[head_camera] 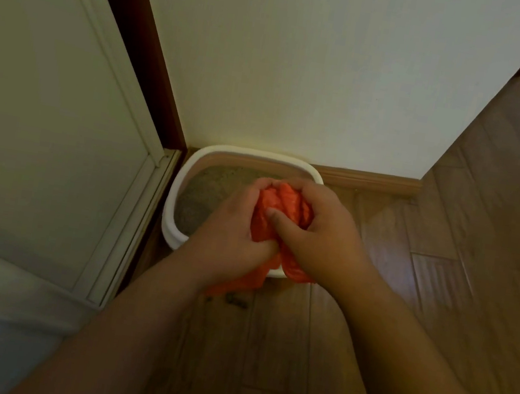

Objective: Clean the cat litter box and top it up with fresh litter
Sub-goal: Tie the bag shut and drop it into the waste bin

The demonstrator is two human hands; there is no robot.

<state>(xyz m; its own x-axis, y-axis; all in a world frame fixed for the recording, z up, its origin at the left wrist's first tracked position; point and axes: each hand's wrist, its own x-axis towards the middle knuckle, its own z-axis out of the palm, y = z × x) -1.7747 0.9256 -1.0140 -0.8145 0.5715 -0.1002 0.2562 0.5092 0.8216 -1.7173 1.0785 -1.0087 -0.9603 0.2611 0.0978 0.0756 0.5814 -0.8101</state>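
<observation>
presently, as seen from the head camera:
litter box (179,184): a white-rimmed tray set on the wooden floor (440,291), its far edge against the wall (304,68), a door frame (132,26) just to its left.
litter (209,189): grey-brown grains are seen inside the litter box, on its left side.
orange bag (284,207): a crumpled plastic bag is held above the near right part of the litter box.
left hand (233,230): fingers are curled round the bag's left side.
right hand (324,233): fingers are curled into the bag's top, the thumb pressed on its front.
dark bits (236,301): small clumps lie on the floor just in front of the litter box.
</observation>
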